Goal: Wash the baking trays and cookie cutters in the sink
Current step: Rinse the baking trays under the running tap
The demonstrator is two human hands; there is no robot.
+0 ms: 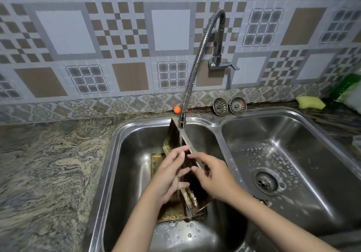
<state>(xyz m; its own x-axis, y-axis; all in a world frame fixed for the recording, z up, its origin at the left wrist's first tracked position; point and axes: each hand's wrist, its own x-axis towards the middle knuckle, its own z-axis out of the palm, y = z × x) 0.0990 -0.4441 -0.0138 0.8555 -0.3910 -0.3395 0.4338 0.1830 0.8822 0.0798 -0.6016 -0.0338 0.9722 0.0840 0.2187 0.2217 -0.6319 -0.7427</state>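
A dark baking tray (173, 134) stands on edge in the left basin (121, 154), tilted under the faucet nozzle (181, 120). Water runs down along its upper rim. My left hand (170, 175) lies with straight fingers against the tray's left face. My right hand (212, 176) holds the tray's rim from the right, fingers curled over the edge. A second, golden tray (157, 158) lies flat on the basin floor beneath. Small metal pieces (193, 198) sit at the upright tray's lower end; I cannot tell what they are.
The right basin (293, 134) holds soap bubbles around its drain (265, 181). Two sink strainers (220, 106) lean at the wall beside a yellow sponge (310, 102) and a green bag (347, 87). The tap lever (233, 66) is on the wall. A granite counter (48, 163) lies left.
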